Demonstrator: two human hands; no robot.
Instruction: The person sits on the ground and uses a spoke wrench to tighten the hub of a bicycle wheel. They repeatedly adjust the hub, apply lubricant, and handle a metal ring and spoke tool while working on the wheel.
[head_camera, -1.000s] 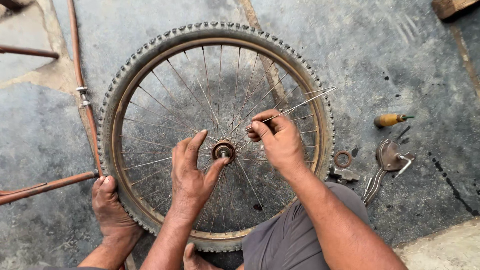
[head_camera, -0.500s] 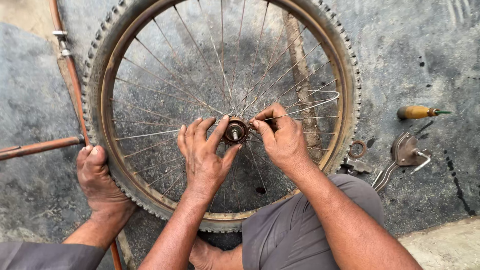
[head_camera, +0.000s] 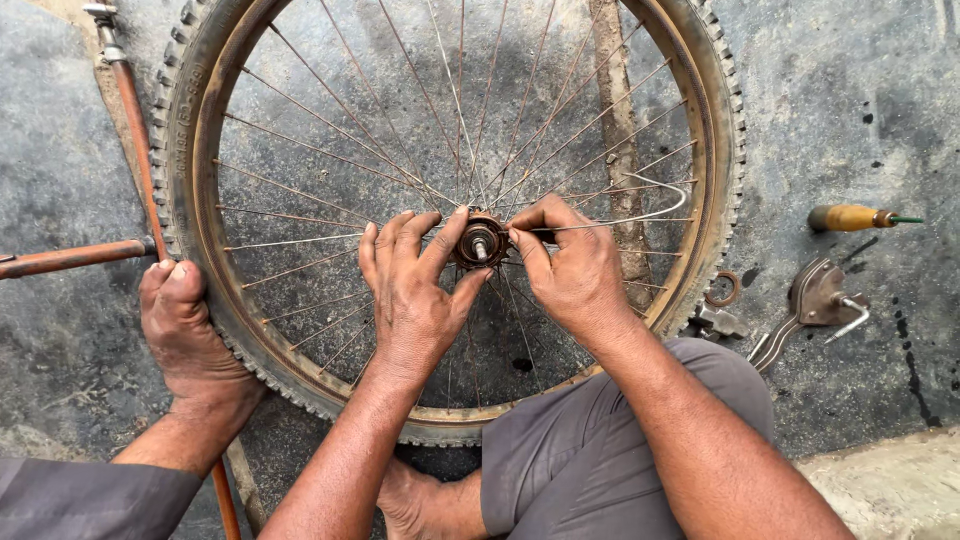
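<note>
A bicycle wheel with a knobbly tyre (head_camera: 728, 150) and rusty spokes lies flat on the ground in front of me. My left hand (head_camera: 415, 295) rests on the spokes, its forefinger and thumb closed around the rusty hub (head_camera: 480, 241). My right hand (head_camera: 578, 268) pinches a loose bent spoke (head_camera: 655, 215) right beside the hub; the spoke's curved far end reaches toward the rim. My bare foot (head_camera: 185, 335) presses on the tyre at the left.
A brown bicycle frame tube (head_camera: 70, 257) and a thin stay (head_camera: 135, 120) lie left of the wheel. To the right on the stained concrete lie a wooden-handled screwdriver (head_camera: 850, 217), a flat metal spanner (head_camera: 815, 295) and a small ring (head_camera: 722, 290).
My left hand has shifted from beside the hub to gripping it. My right hand has brought the spoke's end in against the hub. The view has moved closer to the wheel.
</note>
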